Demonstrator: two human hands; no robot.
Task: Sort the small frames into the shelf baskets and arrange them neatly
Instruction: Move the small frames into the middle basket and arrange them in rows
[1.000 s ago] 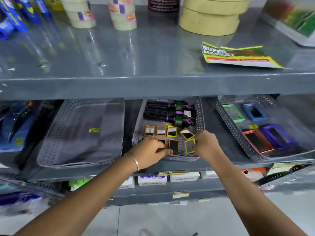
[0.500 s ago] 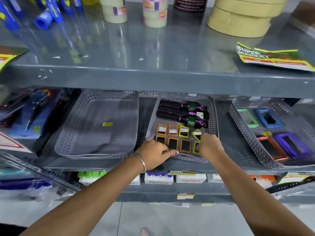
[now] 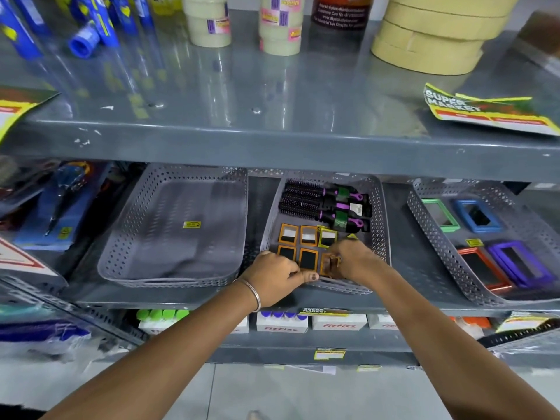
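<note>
**Two hands in the middle basket, squaring up the front row of small frames**

Both hands work at frame centre, inside the grey perforated middle basket [image 3: 382, 207]. Hairbrushes [image 3: 321, 207] fill its back half; the small frames [image 3: 308, 235] lie in two rows in front of them.

- Left hand [image 3: 274, 278]: curled, knuckles up, thumb tip against the basket's front rim beside the middle front frame [image 3: 308, 258]. Can't tell if it grips anything; looks more like bracing.
- Right hand [image 3: 356, 260]: fingers pinched on an orange frame [image 3: 328, 265] at the right end of the front row, held tilted, not yet flat.
- One yellow frame corner [image 3: 352, 237] pokes out just above the right hand, skewed.

Doing this step well, my read:
- Lay the pinched frame flat, edges parallel to its neighbour, close beside but not overlapping.
- Keep the left hand as a stop so the row doesn't slide.
- Then straighten the skewed yellow one into the back row.

Left basket [image 3: 169, 268] looks empty. Right basket [image 3: 424, 213] holds larger frames [image 3: 478, 218].
</note>
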